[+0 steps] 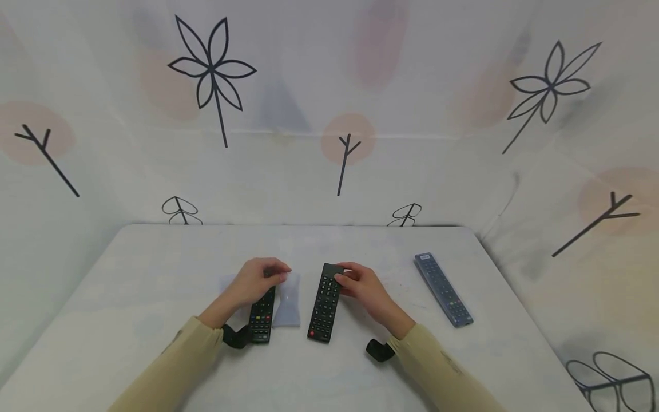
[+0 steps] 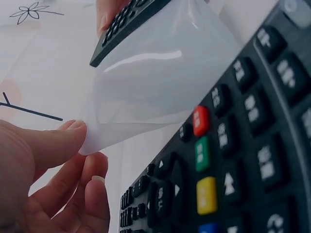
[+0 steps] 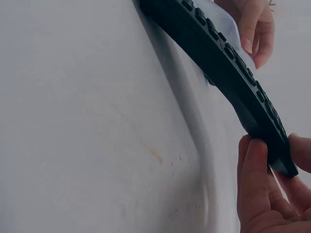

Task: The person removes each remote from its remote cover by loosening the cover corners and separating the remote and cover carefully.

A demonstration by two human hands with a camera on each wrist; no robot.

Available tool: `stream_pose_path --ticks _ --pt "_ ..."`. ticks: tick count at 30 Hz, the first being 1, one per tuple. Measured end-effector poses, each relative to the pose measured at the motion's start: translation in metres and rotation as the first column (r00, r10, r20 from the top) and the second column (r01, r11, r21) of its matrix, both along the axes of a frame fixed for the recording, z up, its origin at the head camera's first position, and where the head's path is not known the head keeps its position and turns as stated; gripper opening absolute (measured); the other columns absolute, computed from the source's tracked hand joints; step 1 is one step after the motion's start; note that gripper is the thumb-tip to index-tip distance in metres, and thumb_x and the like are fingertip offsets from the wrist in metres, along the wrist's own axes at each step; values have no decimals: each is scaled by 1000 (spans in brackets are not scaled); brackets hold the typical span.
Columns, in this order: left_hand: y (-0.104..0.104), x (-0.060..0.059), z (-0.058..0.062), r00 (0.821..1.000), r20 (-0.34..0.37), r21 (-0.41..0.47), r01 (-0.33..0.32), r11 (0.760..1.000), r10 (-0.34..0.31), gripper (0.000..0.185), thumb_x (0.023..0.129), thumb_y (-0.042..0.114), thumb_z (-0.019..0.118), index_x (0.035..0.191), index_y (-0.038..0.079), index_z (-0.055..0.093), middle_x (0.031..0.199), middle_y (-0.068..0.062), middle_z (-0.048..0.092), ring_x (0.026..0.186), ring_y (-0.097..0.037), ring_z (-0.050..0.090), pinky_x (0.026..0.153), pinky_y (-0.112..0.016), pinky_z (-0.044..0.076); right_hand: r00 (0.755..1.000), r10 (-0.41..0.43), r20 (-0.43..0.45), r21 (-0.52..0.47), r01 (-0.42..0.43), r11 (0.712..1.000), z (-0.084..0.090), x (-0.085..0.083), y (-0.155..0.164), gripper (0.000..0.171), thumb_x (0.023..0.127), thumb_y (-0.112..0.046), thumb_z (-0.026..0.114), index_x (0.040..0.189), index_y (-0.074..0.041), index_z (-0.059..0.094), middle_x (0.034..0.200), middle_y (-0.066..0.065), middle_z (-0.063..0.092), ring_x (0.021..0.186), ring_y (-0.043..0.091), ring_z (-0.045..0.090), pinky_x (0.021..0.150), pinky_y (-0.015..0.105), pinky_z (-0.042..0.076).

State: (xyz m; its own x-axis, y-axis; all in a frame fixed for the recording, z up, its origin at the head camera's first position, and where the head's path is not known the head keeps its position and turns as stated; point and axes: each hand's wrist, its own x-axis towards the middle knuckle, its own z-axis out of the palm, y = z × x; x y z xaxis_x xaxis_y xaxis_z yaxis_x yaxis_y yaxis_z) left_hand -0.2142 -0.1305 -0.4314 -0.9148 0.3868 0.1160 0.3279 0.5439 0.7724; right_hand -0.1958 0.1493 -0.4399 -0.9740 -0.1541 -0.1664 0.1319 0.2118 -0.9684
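Observation:
My right hand [image 1: 366, 290] grips a black remote control [image 1: 325, 303] by its far end, thumb on the button face and fingers underneath, as the right wrist view shows. The remote is tilted, its red button toward me. My left hand [image 1: 255, 281] pinches a corner of a translucent plastic sleeve [image 2: 146, 87] between thumb and forefinger. A second black remote [image 1: 262, 317] with coloured buttons lies below my left hand, its far end hidden by the hand in the head view. In the left wrist view this remote fills the right side, close to the camera.
To the right on the white table [image 1: 350, 383] lies a blue-grey remote [image 1: 444, 290], set at a slant. A patterned cloth backdrop [image 1: 288, 177] rises behind the table's far edge and along its sides. Dark wrist cameras [image 1: 380, 350] show below both hands.

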Motion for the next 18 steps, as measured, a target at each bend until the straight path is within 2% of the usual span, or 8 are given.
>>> stream_pose_path --ticks 4,10,18 --pt "1 -3 -1 1000 12 -23 -4 1000 4 15 93 13 70 107 15 74 107 3 72 99 -16 64 90 -43 50 1000 15 -2 -4 -15 1000 -4 -8 -5 40 98 -14 64 136 -3 57 112 16 64 97 21 66 86 37 56" --pt "1 -2 0 1000 28 -41 -10 999 12 18 90 16 74 108 14 74 100 5 71 89 -12 63 86 -40 49 999 33 -3 -8 -33 999 -6 -12 -12 38 98 -10 63 134 -1 58 109 15 65 94 21 66 85 38 56" --pt "3 -4 -4 999 1 -76 -50 996 50 22 87 15 77 108 13 73 97 5 70 85 -11 60 83 -39 49 999 35 23 5 -35 999 -9 -17 -18 40 95 -7 65 135 -2 58 110 15 65 96 22 65 87 38 55"
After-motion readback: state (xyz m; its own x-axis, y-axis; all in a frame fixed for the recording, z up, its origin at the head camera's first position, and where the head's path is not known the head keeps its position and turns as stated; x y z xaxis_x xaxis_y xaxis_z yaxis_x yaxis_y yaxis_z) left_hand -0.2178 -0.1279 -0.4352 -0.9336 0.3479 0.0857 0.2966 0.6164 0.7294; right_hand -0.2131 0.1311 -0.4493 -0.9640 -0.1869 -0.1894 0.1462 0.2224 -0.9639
